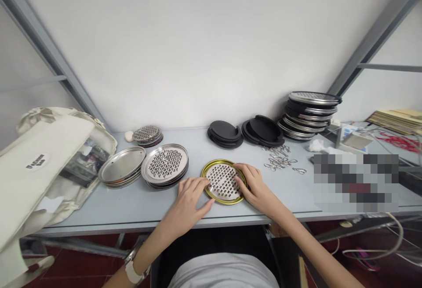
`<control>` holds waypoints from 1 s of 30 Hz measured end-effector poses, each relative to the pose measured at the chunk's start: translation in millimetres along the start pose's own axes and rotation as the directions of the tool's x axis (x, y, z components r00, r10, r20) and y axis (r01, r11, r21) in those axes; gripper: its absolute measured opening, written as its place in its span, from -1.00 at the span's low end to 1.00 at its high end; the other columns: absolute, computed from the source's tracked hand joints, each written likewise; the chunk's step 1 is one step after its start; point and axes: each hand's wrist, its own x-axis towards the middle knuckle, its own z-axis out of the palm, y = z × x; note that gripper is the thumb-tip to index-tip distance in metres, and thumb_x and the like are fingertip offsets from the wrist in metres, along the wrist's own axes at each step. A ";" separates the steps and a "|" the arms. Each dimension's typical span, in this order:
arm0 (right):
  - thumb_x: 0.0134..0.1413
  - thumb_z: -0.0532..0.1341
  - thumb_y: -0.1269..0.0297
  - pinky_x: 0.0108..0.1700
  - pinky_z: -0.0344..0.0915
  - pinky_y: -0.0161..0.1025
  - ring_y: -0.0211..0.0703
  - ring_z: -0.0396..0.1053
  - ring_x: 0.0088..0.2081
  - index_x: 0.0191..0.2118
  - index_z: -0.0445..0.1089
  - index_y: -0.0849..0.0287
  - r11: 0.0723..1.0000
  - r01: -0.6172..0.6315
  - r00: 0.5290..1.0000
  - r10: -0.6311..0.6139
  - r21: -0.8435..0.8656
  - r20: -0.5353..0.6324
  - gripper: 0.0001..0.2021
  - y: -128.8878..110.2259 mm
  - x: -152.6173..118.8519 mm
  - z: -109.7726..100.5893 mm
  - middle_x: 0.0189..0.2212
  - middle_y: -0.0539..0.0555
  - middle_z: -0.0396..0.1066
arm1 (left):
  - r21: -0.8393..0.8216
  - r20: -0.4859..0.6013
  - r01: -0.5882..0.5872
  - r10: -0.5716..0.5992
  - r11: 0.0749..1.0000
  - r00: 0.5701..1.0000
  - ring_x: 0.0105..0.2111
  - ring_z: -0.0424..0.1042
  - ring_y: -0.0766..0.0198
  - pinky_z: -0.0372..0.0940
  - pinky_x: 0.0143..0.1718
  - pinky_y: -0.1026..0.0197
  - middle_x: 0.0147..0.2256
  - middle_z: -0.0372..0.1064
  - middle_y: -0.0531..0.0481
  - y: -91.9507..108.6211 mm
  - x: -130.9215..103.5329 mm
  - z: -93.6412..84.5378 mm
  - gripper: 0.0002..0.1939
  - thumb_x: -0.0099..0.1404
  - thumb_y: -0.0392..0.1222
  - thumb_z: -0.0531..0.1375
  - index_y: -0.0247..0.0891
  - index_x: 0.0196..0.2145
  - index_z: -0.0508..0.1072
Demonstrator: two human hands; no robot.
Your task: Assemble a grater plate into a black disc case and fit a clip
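Observation:
A round metal grater plate with rows of raised holes lies inside a gold-coloured ring-like tray near the table's front edge. From the left, my left hand grips the tray's rim, index fingertip and thumb on its edge. My right hand holds the opposite side, with its thumb over the grater plate and the other fingers at the far right of the rim. Left of my left hand stands a stack of silver-rimmed grater discs. Beside it is a stack of plain silver trays.
Small grater plates sit at the back left. Black round holders and more black holders lie at the back. Metal clips are scattered before a tall stack of rimmed discs. A cloth bag stands left.

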 end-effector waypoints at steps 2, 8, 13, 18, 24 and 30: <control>0.30 -0.03 0.30 0.13 0.13 0.02 -0.03 0.20 0.09 0.09 0.12 0.06 1.000 0.011 1.000 -0.011 0.007 0.005 -0.73 1.6 -0.1 0.6 0.02 0.16 0.29 | -0.007 -0.006 0.009 -0.009 1.000 1.000 0.06 0.22 0.15 0.06 0.11 0.06 0.03 0.28 -0.03 0.4 0.1 -0.4 -0.64 0.32 -0.14 0.14 -0.14 0.06 0.24; 0.32 -0.06 0.30 0.15 0.10 0.03 -0.05 0.18 0.13 0.10 0.11 0.05 1.000 0.025 0.998 -0.026 0.017 0.052 -0.73 2.2 2.4 -0.9 0.08 0.16 0.28 | -0.038 -0.057 0.072 -0.074 0.997 0.996 0.08 0.19 0.11 0.10 0.10 0.03 0.05 0.19 -0.06 -0.9 -0.4 -0.5 -0.64 0.33 -0.11 0.12 -0.12 0.06 0.24; 0.31 -0.03 0.24 0.04 0.14 0.03 0.03 0.27 0.00 0.00 0.20 0.13 0.993 -0.001 0.991 -0.014 -0.114 -0.132 -0.78 -3.1 0.0 -2.5 -0.10 0.20 0.36 | -0.090 -0.074 0.079 -0.086 0.993 0.994 0.03 0.23 0.15 0.11 0.10 0.03 -0.03 0.22 -0.05 -3.0 0.1 2.1 -0.84 0.36 -0.20 0.08 -0.15 -0.10 0.33; 0.32 -0.06 0.28 -0.18 0.23 -0.07 -0.06 0.34 -0.30 -0.22 0.26 0.13 0.993 -0.014 0.995 0.003 -0.118 -0.097 -0.82 -3.0 -3.0 -0.5 -0.35 0.11 0.39 | -0.212 -0.068 0.054 -0.070 0.976 0.995 -0.07 0.31 0.23 0.21 0.04 0.13 -0.13 0.26 -0.03 0.0 1.5 -0.5 -0.91 0.36 -0.27 0.05 -0.20 -0.23 0.34; 0.33 -0.08 0.24 -0.04 0.30 -0.04 -0.03 0.34 -0.10 -0.07 0.26 0.09 0.999 -0.036 0.999 0.035 -0.016 -0.032 -0.78 -4.8 -0.8 -3.1 -0.16 0.16 0.36 | -0.238 0.025 -0.041 0.048 0.970 0.999 -0.18 0.37 0.27 0.29 -0.07 0.22 -0.21 0.29 -0.02 8.5 -2.4 -7.1 -0.89 0.35 -0.27 0.08 -0.20 -0.18 0.36; 0.35 -0.10 0.24 0.23 0.09 0.01 -0.05 0.03 0.26 0.20 0.05 0.05 1.000 0.007 1.000 -0.007 0.029 0.011 -0.65 -4.3 0.6 -3.0 0.16 0.16 0.16 | -0.279 0.192 -0.164 0.222 0.946 0.956 -0.03 0.33 0.26 0.25 0.05 0.24 -0.06 0.31 -0.03 25.7 -9.4 -7.3 -0.73 0.35 -0.27 0.09 -0.17 0.01 0.30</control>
